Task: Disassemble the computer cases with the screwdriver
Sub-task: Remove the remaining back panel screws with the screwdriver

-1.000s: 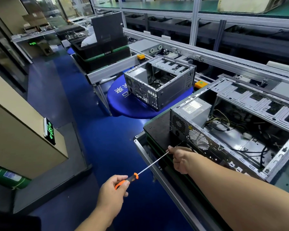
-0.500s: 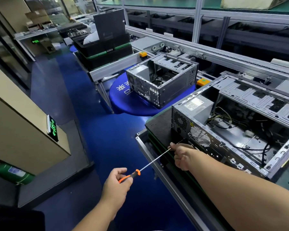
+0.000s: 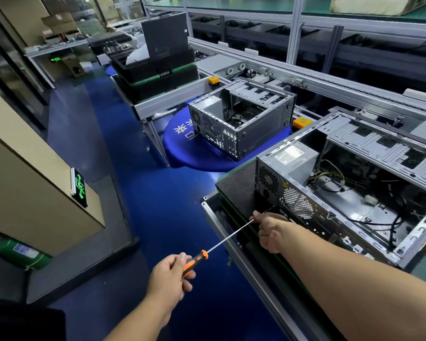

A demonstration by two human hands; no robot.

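In the head view, the left hand (image 3: 169, 276) grips the orange handle of the one screwdriver (image 3: 208, 251) at 6 o'clock. The right hand (image 3: 271, 230) pinches its thin shaft near the tip, at the back of the near computer case (image 3: 335, 193) at 3 o'clock. It looks like a back screw is being undone; next, turn steadily. Two cases show; the second case (image 3: 241, 121) sits at 12 o'clock.
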